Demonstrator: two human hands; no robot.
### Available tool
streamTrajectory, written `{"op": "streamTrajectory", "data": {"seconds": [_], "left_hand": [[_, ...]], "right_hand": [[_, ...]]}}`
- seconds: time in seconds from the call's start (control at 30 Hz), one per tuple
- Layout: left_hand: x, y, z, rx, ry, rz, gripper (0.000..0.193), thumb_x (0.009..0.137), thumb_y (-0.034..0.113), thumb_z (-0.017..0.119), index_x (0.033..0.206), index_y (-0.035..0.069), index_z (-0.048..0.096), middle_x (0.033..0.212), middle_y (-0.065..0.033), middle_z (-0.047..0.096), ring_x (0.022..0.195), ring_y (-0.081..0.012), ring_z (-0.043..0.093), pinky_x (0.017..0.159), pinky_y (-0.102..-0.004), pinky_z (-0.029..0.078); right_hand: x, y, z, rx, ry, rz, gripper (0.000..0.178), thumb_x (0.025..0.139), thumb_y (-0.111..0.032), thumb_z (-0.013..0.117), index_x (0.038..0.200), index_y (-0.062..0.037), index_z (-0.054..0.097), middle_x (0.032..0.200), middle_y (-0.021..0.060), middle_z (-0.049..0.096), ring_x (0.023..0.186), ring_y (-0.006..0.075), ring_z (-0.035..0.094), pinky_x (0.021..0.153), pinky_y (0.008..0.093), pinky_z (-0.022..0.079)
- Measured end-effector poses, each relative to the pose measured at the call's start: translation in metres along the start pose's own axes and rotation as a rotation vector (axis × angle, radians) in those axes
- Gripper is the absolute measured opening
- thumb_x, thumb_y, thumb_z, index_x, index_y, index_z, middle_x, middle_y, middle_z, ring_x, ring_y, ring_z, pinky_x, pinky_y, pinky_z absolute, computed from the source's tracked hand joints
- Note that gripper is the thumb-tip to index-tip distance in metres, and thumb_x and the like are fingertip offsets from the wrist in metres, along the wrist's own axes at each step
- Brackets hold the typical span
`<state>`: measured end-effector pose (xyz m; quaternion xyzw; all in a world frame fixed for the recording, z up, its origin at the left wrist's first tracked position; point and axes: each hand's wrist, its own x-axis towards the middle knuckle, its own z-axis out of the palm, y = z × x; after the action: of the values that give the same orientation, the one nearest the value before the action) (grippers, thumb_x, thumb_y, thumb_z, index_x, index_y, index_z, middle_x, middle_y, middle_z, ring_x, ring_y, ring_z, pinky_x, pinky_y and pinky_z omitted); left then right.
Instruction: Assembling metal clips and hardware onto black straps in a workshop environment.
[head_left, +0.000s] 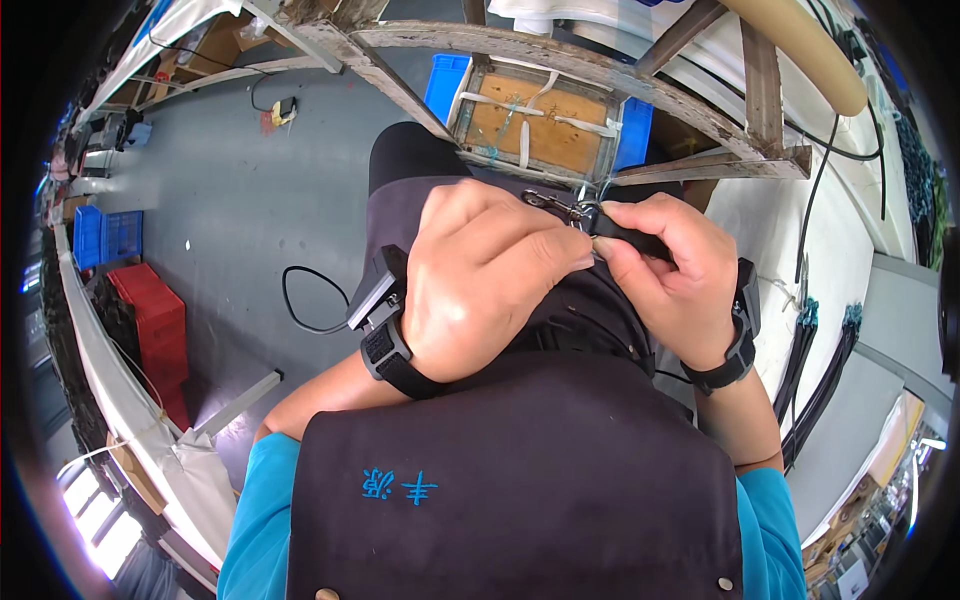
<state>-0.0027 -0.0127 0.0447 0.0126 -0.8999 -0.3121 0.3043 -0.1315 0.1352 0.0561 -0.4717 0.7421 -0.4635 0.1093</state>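
Observation:
In front of my lap, both hands meet at the end of a black strap (637,236). A silver metal snap hook (548,202) sticks out from that end toward the left, above my left fingertips. My right hand (680,275) is closed, pinching the strap between thumb and fingers near the metal fitting. My left hand (490,280) is closed too, thumb against fingers, right beside the strap end; what lies between its fingertips is too small to make out. Each wrist wears a black band with a dark device on it.
A dark apron (520,480) covers my lap. Ahead stands a worn wooden frame (560,50), with a tied wooden panel (540,115) and blue bins (443,88) below. Black straps (820,370) hang over a white surface at right. Red crates (150,330) stand at left.

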Motion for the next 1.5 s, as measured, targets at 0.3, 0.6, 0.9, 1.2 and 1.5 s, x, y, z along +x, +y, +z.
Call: {"op": "streamTrajectory", "data": {"seconds": [0.3, 0.6, 0.9, 1.2, 1.5], "left_hand": [[0.006, -0.003, 0.006, -0.575, -0.120, -0.364, 0.010, 0.082, 0.004, 0.069, 0.090, 0.004, 0.063, 0.110, -0.0080, 0.054, 0.097, -0.0158, 0.056, 0.081, -0.0288, 0.048], [-0.007, 0.001, 0.023, -1.309, -0.117, -0.979, 0.017, 0.087, 0.001, 0.060, 0.096, 0.006, 0.047, 0.087, -0.0029, 0.061, 0.081, -0.0087, 0.058, 0.073, -0.0235, 0.046], [0.019, -0.018, 0.015, -1.125, -0.485, -0.865, 0.023, 0.089, 0.012, 0.062, 0.109, 0.001, 0.055, 0.094, -0.0043, 0.063, 0.088, -0.0100, 0.060, 0.079, -0.0250, 0.048], [0.023, -0.025, 0.014, -1.088, -0.398, -0.664, 0.008, 0.088, 0.007, 0.064, 0.092, 0.000, 0.064, 0.087, -0.0063, 0.065, 0.081, -0.0103, 0.062, 0.071, -0.0229, 0.050], [0.016, -0.019, 0.013, -1.115, -0.406, -0.739, 0.016, 0.083, 0.000, 0.068, 0.098, -0.003, 0.062, 0.090, -0.0074, 0.065, 0.083, -0.0105, 0.062, 0.074, -0.0227, 0.052]], "right_hand": [[-0.007, 0.004, 0.000, -0.035, -0.030, -0.156, 0.025, 0.070, 0.000, 0.072, 0.093, -0.0023, 0.062, 0.074, 0.0099, 0.061, 0.062, 0.0245, 0.059, 0.055, 0.0307, 0.047], [-0.023, 0.011, 0.011, -0.021, -0.046, -0.154, 0.025, 0.071, -0.003, 0.074, 0.092, -0.0017, 0.061, 0.076, 0.0105, 0.061, 0.065, 0.0264, 0.060, 0.056, 0.0329, 0.048], [-0.030, 0.011, 0.002, -0.019, -0.069, -0.109, 0.024, 0.072, -0.007, 0.075, 0.091, -0.0027, 0.061, 0.073, 0.0109, 0.059, 0.064, 0.0268, 0.058, 0.056, 0.0333, 0.046], [-0.014, 0.005, -0.014, 0.044, -0.175, -0.016, 0.016, 0.075, -0.008, 0.072, 0.086, -0.0025, 0.061, 0.069, 0.0100, 0.056, 0.058, 0.0238, 0.054, 0.052, 0.0305, 0.042], [-0.001, 0.015, -0.021, 0.216, -0.362, 0.435, 0.022, 0.088, -0.017, 0.061, 0.076, 0.0006, 0.058, 0.057, 0.0064, 0.048, 0.053, 0.0106, 0.040, 0.049, 0.0268, 0.036]]}}
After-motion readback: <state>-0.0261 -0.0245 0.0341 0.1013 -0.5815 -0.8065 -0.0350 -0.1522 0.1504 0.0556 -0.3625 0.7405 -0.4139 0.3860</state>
